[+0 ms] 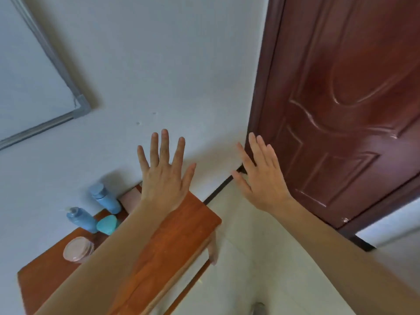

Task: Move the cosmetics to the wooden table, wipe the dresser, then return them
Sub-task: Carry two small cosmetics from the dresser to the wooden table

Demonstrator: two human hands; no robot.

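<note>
An orange-brown wooden table (181, 230) stands against the white wall at lower left. On it stand two blue bottles (106, 198) (81, 219), a teal rounded case (108, 224), a round pink jar (78, 248) and a pink box (130, 198) partly hidden behind my left arm. My left hand (164, 176) is raised above the table's far end with its fingers spread and holds nothing. My right hand (259, 178) is raised to the right of the table, fingers straight, in front of the wall corner and the door; it is empty too.
A dark red-brown panelled door (341, 110) fills the right side. A grey-framed board (34, 87) hangs on the wall at upper left. Pale floor (250, 258) lies right of the table, with a dark baseboard (218, 192) along the wall.
</note>
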